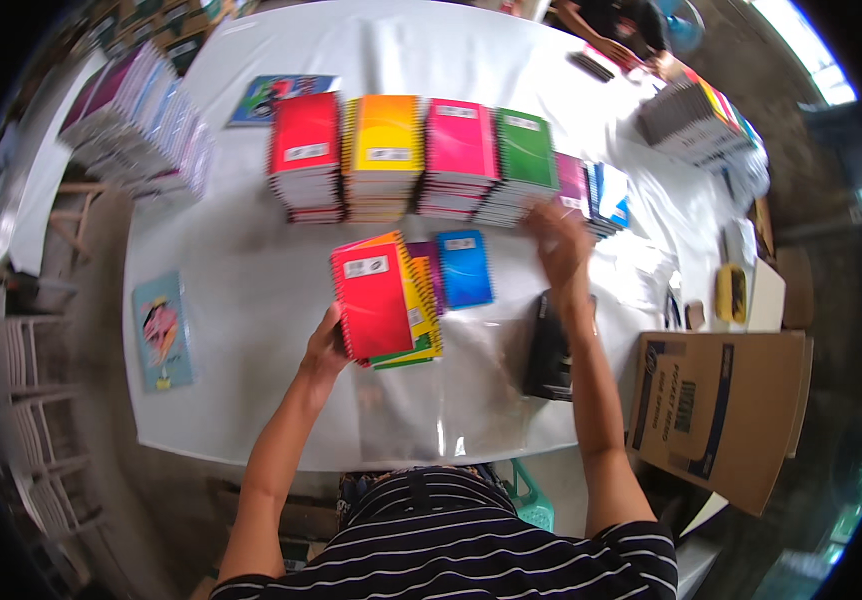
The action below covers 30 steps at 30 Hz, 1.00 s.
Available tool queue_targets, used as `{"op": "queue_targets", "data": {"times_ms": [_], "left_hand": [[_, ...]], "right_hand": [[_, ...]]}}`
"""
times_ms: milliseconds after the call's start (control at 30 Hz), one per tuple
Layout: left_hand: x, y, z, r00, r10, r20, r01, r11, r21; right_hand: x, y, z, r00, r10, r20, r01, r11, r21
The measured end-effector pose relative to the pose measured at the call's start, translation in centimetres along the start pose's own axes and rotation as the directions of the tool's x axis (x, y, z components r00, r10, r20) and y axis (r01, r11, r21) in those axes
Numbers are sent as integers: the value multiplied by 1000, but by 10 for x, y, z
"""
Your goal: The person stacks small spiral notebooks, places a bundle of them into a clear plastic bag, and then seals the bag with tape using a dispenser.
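Left forearm rose from the lower edge, angled up and slightly rightward, elbow bent. Left hand (326, 345) closed, thumb and fingers clamped in a grip at about mid-frame. Right forearm stretched almost straight up, longer and farther forward than the left. Right hand (557, 238) reached ahead, fingers spread and blurred, palm facing down, grip not clearly readable. Hands well apart.

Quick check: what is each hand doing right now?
Left hand: closed on a fanned set of spiral notebooks, red one on top.
Right hand: reaching to the purple notebook stack; motion-blurred, grip cannot be told.
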<state>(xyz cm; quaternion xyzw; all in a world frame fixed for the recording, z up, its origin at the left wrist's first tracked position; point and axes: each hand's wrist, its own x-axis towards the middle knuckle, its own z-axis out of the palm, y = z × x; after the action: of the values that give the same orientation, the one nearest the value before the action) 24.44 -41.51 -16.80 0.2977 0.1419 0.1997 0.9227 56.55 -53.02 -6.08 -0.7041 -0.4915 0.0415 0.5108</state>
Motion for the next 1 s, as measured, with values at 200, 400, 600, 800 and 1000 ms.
{"op": "queue_targets", "data": {"times_ms": [200,400,600,800,1000], "left_hand": [[35,-54,60,1000,-15,-16,16,999,50],[33,-82,61,994,-54,-94,63,993,98],[39,-88,97,989,-15,-147,9,999,-41],[23,-67,125,991,-110,-72,121,976,179],[-25,-60,138,993,98,65,-117,752,648]], "right_hand": [[63,208,-186,712,531,-459,-678,352,-646],[63,189,-168,790,546,-280,-613,709,-349],[-54,-14,-107,720,588,370,-694,622,362],[-144,-21,-41,705,438,558,-705,522,480],[-185,-39,-15,739,444,506,-674,488,555]]}}
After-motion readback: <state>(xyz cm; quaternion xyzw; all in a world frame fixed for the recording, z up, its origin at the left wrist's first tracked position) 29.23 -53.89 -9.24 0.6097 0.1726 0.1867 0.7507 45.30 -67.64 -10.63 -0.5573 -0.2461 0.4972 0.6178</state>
